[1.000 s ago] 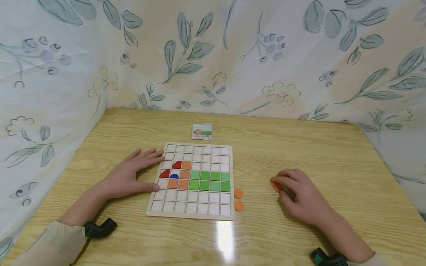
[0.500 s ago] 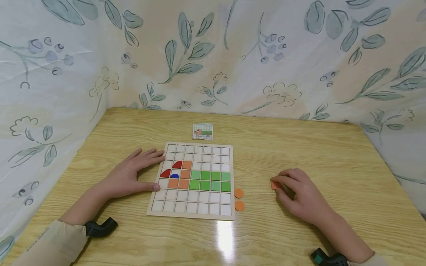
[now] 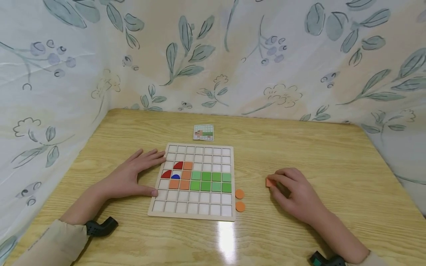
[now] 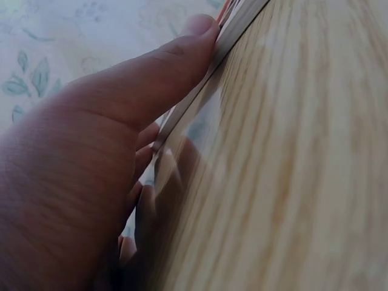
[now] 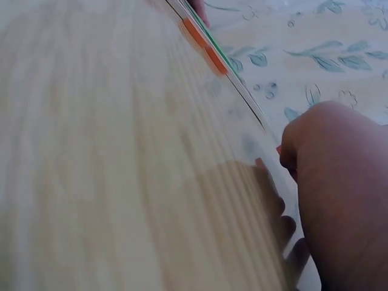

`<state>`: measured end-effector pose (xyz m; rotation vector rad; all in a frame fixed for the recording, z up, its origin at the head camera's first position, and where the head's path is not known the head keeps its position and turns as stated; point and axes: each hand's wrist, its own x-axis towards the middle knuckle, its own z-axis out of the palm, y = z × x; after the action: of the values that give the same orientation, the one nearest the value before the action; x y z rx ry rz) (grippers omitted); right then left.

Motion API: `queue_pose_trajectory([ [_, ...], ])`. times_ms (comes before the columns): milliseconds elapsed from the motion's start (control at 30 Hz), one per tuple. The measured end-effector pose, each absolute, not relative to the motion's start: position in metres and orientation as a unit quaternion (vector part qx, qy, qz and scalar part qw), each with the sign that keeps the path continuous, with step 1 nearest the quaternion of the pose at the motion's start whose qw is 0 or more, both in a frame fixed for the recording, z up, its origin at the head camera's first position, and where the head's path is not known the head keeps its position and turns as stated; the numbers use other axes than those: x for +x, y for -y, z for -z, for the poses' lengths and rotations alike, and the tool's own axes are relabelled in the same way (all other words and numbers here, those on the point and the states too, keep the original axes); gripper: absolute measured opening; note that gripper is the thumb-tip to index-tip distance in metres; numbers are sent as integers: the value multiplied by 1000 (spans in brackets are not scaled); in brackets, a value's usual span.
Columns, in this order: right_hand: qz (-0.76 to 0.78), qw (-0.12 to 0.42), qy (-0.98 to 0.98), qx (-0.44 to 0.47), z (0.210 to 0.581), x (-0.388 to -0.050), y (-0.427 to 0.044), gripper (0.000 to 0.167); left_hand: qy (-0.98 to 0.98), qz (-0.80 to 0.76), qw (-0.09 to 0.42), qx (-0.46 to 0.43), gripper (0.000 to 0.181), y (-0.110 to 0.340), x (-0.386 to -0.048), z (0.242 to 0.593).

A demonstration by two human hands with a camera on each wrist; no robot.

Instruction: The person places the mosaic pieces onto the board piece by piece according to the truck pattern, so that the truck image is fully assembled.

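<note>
My left hand (image 3: 128,177) rests at the left edge of a wooden grid board (image 3: 191,214), fingers spread, with the thumb on its rim. In the left wrist view the thumb touches the board's side. Off to the right of the board, my right hand (image 3: 297,192) pinches an orange square tile (image 3: 269,182) between thumb and fingers, just above the table. On the board lie green tiles (image 3: 206,176), orange square tiles (image 3: 184,184), two red quarter-circle tiles (image 3: 178,165) and a blue half-circle tile (image 3: 175,177). Most of the held tile is hidden in the right wrist view.
Two orange round tiles (image 3: 240,194) lie on the table against the board's right edge. Behind the board sits a small pattern card (image 3: 203,132) with a printed grid. A leaf-patterned cloth (image 3: 213,55) hangs along the back of the wooden table (image 3: 319,147).
The right hand has shifted slightly left with the orange square tile, which now shows more beyond the fingertips. The left hand stays at the board's edge.
</note>
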<state>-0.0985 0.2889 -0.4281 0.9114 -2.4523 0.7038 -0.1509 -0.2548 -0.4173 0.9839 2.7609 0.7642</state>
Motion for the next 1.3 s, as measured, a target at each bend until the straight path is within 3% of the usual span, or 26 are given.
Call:
queue_pose_trajectory([
  [633,-285,197,858,378,429,-108,-221,29,-913,-252,54,317,108,254,-151,422],
  [1300,-289,220,808,465,423,-123,-144,16,-914,-253,53,313,109,253,-151,422],
])
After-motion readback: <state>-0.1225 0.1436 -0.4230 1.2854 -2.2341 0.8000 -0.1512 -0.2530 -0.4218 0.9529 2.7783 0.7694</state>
